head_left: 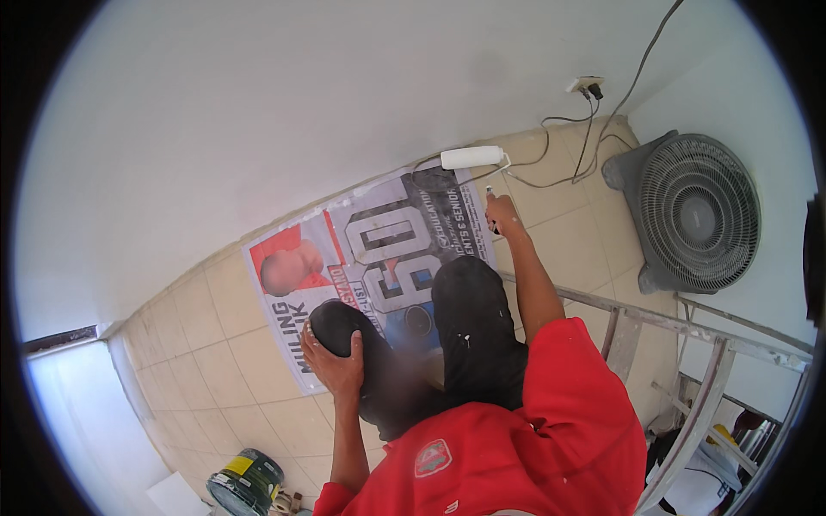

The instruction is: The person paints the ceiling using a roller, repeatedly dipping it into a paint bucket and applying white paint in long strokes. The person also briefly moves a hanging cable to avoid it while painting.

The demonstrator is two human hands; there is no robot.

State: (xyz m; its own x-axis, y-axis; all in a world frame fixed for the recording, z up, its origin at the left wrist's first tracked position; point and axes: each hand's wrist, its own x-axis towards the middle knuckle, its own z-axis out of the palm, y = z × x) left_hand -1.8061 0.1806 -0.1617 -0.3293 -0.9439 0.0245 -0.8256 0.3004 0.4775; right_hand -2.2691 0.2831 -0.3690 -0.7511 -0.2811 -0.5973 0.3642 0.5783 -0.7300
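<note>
A paint roller with a white sleeve (pixel 471 157) is near the base of the wall, over the far right edge of a printed tarpaulin (pixel 391 228). Closed around its handle is my right hand (pixel 502 212), with the arm stretched forward. My left hand (pixel 338 361) rests on my bent left knee (pixel 340 327), fingers spread over the dark trousers and holding nothing. The tarpaulin lies flat on the tiles under and ahead of my legs.
A white wall (pixel 327 103) rises ahead. To the right stand a grey box fan (pixel 699 215) and a metal ladder (pixel 688 325). Cords hang from a wall outlet (pixel 587 85) onto the tiles. A dark paint bucket (pixel 245 482) sits at lower left.
</note>
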